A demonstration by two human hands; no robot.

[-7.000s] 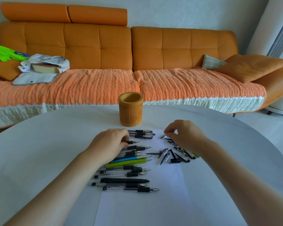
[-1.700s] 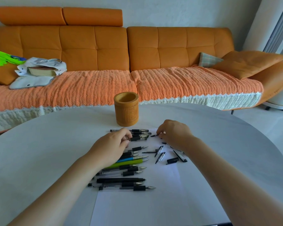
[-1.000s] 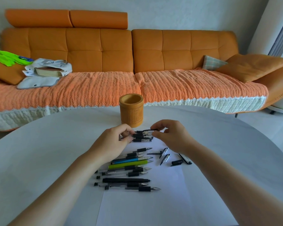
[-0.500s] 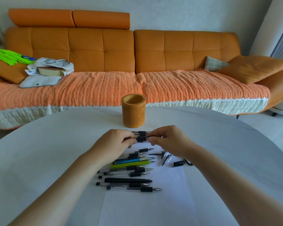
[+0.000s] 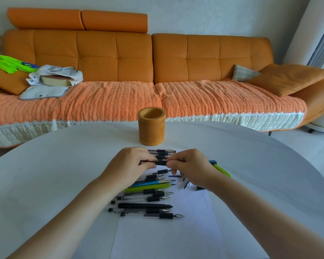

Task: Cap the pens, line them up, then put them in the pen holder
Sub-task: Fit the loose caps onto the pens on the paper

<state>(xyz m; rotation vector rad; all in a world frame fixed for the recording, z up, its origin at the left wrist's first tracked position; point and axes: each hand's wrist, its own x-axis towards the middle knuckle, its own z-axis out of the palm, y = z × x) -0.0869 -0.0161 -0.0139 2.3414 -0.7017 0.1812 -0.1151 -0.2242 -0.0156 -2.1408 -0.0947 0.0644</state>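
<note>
Hands clamped on a single pen above the desk (image 5: 45, 174): my left hand (image 5: 131, 163) and right hand (image 5: 190, 166) are gripping opposite ends of a black pen (image 5: 161, 162), holding it level just off the surface. The left is curling round the barrel and the right is pinching the tip end. Any cap is hiding under my right fingers, so I am judging, not seeing, that I am pressing one home. Just beyond, a few capped-looking pens (image 5: 162, 151) are lying in a short row in front of the pen holder (image 5: 151, 126), which is standing upright at the far middle. Nearer me, uncapped pens (image 5: 148, 195) are lying on a white sheet (image 5: 166, 238), tips pointing right, with loose caps (image 5: 187, 184) to their right. Trouble is sitting close. A cap going on crooked could be popping off and rolling away. A bare tip could be inking my fingers. My left wrist, hanging directly over the near row, could be sweeping those pens out of line when I am setting this one down.
</note>
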